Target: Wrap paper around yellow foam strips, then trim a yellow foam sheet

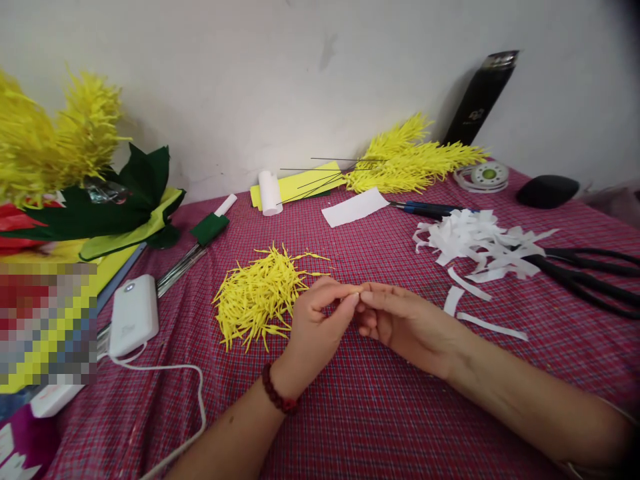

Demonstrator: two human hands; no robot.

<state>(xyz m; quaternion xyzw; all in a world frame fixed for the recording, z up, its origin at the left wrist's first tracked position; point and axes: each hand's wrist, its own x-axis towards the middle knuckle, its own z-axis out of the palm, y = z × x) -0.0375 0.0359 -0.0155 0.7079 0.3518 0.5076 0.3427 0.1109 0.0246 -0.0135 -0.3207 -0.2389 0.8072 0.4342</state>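
Note:
My left hand (323, 310), with a dark bead bracelet (279, 392) at the wrist, is closed in a pinch. Its thumb and forefinger meet the fingertips of my right hand (390, 310), which pinches too. Whatever lies between the fingertips is too small to make out; only a faint yellowish speck shows there. Just left of my left hand is a loose pile of thin, twisted yellow pieces (257, 297). To the right of my right hand lie cut white strips (470, 240), heaped over the blades of black-handled scissors (575, 273).
Behind lie yellow feathery stems (415, 160) on wires, a white roll (271, 193), a white sheet (355, 207) and blue-handled pliers (425, 209). A black bottle (480, 100) leans on the wall. Left are a white power bank (134, 315), its cable (200, 380) and green leaves (135, 200).

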